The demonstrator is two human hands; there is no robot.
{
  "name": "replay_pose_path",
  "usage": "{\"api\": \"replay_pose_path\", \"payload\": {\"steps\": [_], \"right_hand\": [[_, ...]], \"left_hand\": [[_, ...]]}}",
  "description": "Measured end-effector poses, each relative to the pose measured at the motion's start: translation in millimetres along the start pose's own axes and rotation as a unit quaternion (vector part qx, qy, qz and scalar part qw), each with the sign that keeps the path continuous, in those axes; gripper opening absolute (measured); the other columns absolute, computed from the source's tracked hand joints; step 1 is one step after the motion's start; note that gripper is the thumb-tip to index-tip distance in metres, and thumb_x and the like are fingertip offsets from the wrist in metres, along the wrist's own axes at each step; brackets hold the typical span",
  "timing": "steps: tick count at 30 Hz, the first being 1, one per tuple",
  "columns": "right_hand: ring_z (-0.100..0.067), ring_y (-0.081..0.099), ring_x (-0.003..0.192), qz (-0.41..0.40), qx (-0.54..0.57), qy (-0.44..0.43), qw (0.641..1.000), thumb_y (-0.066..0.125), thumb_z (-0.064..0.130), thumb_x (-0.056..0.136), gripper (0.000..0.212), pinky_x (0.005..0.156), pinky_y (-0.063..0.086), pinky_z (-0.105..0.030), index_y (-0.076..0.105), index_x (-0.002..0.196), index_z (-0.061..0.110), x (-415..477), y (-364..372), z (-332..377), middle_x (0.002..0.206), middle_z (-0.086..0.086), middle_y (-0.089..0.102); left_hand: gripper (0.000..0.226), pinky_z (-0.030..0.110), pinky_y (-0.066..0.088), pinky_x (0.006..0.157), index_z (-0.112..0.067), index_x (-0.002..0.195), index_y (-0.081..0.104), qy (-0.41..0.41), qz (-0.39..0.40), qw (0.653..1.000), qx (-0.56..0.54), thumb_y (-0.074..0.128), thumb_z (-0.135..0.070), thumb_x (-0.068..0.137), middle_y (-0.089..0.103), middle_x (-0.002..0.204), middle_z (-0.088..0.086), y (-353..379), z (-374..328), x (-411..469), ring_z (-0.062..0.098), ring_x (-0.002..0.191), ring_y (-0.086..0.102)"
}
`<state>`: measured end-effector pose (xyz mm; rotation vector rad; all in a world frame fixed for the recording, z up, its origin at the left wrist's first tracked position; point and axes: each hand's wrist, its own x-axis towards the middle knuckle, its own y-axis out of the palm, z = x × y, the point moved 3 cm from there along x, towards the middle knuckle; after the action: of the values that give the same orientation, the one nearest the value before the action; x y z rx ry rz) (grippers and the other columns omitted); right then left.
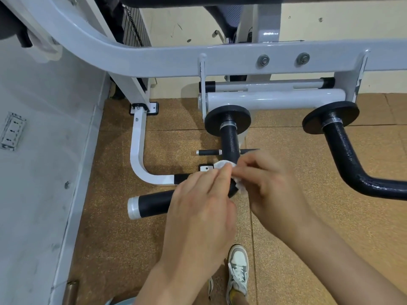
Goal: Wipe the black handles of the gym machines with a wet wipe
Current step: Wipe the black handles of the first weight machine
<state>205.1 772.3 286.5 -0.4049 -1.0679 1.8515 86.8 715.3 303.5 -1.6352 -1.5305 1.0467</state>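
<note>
A bent black handle (229, 142) comes down from a black disc on the white machine and turns left, ending in a white-capped grip (154, 202). A white wet wipe (240, 184) is wrapped around its bend. My left hand (198, 208) lies over the handle at the bend, fingertips on the wipe's upper edge. From the right, my right hand (271, 183) pinches the wipe with its fingers. A second black handle (345, 159) hangs at the right, untouched.
The white machine frame (220, 60) crosses overhead, and a white floor leg (137, 155) curves below left. A grey wall with a socket (12, 130) is at the left. Brown rubber floor tiles (297, 238) lie beneath. A sneaker (239, 267) is below my hands.
</note>
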Motion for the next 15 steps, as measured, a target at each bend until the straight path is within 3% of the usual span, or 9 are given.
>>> {"api": "replay_pose_path", "payload": {"steps": [3, 6, 9, 11, 15], "right_hand": [[-0.007, 0.053, 0.078, -0.05, 0.036, 0.051, 0.997, 0.058, 0.0, 0.078, 0.023, 0.068, 0.041, -0.01, 0.075, 0.09, 0.01, 29, 3, -16, 0.087, 0.003, 0.056], [-0.006, 0.055, 0.083, -0.018, 0.029, 0.069, 0.997, 0.055, 0.009, 0.081, 0.023, 0.071, 0.044, -0.014, 0.075, 0.093, 0.015, 18, 1, -8, 0.093, 0.004, 0.06], [-0.004, 0.057, 0.085, -0.003, 0.031, 0.092, 0.995, 0.063, 0.02, 0.083, 0.016, 0.073, 0.046, -0.019, 0.075, 0.095, 0.019, 4, -5, 4, 0.097, 0.007, 0.062], [-0.004, 0.056, 0.075, -0.032, 0.052, 0.12, 0.991, 0.069, 0.016, 0.083, 0.009, 0.07, 0.047, -0.017, 0.076, 0.089, 0.018, 24, -1, -7, 0.09, 0.006, 0.061], [0.006, 0.046, 0.067, -0.028, 0.044, 0.174, 0.983, 0.072, 0.01, 0.081, 0.01, 0.067, 0.035, -0.001, 0.076, 0.082, 0.019, 38, 3, -14, 0.085, 0.006, 0.057]], "left_hand": [[0.047, 0.037, 0.044, 0.089, -0.02, 0.135, 0.046, -0.01, -0.005, 1.0, 0.021, 0.035, -0.027, 0.089, 0.055, 0.116, -0.007, 4, -2, 6, 0.016, 0.106, 0.051], [0.041, 0.037, 0.046, 0.087, -0.021, 0.13, 0.051, -0.008, -0.021, 1.0, -0.01, 0.041, -0.026, 0.091, 0.054, 0.118, -0.007, 4, -2, 8, 0.015, 0.105, 0.05], [0.033, 0.031, 0.049, 0.083, -0.022, 0.117, 0.064, -0.007, -0.043, 0.999, -0.019, 0.047, -0.031, 0.09, 0.06, 0.107, -0.01, 0, 5, 3, 0.012, 0.098, 0.054], [0.028, 0.025, 0.049, 0.073, -0.023, 0.106, 0.069, -0.012, -0.058, 0.998, -0.015, 0.053, -0.034, 0.086, 0.066, 0.097, -0.012, -1, 11, 5, 0.011, 0.09, 0.058], [0.02, 0.022, 0.044, 0.063, -0.025, 0.089, 0.073, -0.014, -0.064, 0.998, -0.016, 0.061, -0.036, 0.078, 0.068, 0.084, -0.014, -3, 13, 11, 0.01, 0.078, 0.06]]}}
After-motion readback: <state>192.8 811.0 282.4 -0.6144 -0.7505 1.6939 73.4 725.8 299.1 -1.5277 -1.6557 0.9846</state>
